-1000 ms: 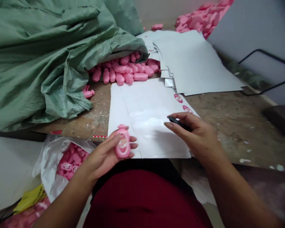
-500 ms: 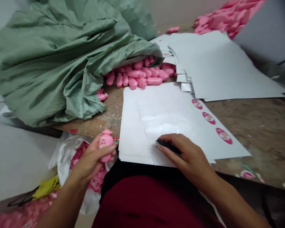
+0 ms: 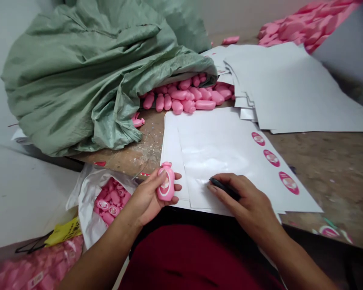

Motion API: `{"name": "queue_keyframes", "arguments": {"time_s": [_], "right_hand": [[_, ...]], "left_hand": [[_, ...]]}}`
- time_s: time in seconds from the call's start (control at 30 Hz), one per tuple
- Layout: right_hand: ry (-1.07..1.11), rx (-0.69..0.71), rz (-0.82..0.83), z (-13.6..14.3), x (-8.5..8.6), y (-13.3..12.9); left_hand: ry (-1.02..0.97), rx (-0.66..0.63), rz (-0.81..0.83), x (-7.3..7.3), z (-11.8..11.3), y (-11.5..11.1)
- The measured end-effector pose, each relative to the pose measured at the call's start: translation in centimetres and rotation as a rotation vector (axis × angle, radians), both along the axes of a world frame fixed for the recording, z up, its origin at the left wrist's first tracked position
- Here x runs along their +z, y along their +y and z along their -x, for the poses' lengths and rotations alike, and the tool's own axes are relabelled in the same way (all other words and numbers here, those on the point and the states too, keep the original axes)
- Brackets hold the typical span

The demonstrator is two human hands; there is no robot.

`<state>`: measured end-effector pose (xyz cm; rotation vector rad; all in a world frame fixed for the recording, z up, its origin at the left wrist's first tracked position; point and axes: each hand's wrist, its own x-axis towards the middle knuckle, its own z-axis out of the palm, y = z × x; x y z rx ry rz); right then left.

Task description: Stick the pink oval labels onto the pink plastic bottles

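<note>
A small pink bottle point(image 3: 166, 183) with an oval label on its front is held upright in my left hand point(image 3: 151, 195), over the near left edge of the paper. The thumb rests on the bottle and the fingers are behind it. My right hand point(image 3: 243, 195) grips a dark pen-like tool point(image 3: 225, 188), its tip close above the white sticker sheet point(image 3: 218, 149). Three oval pink stickers point(image 3: 271, 158) run down the right side of that sheet.
A green sack point(image 3: 87, 72) spills pink bottles point(image 3: 199, 94) behind the sheets. More white sheets point(image 3: 305, 88) lie at the back right. Below the table's left edge hangs a white bag point(image 3: 89, 209) of labelled bottles, near a yellow bag point(image 3: 63, 232).
My left hand has moved right with the pink bottle, from beside the paper to over its edge, and the label now faces up more fully. My right hand still grips the tool.
</note>
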<state>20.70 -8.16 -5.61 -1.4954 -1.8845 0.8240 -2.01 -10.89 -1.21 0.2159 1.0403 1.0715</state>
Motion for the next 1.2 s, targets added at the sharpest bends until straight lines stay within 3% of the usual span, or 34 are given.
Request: {"name": "queue_keyframes", "arguments": {"time_s": [0.2, 0.53, 0.77, 0.87, 1.07, 1.2], "right_hand": [[0.008, 0.127, -0.046, 1.3, 0.3, -1.1], [0.056, 0.153, 0.022, 1.8, 0.9, -1.8], [0.304, 0.127, 0.172, 2.9, 3.7, -1.4], [0.293, 0.157, 0.082, 3.0, 4.5, -1.0], [-0.030, 0.147, -0.390, 2.4, 3.9, -1.3], [-0.048, 0.153, -0.425, 2.2, 3.5, -1.4]], "left_hand": [[-0.076, 0.053, 0.024, -0.2, 0.5, 0.4], [-0.053, 0.052, 0.002, -0.1, 0.4, -0.4], [-0.088, -0.059, -0.075, 0.6, -1.7, -0.7], [-0.116, -0.087, -0.101, 0.7, -2.7, -0.8], [-0.135, -0.082, -0.115, 0.6, -3.5, -1.1], [-0.089, -0.074, -0.124, 0.4, -3.5, -1.2]]}}
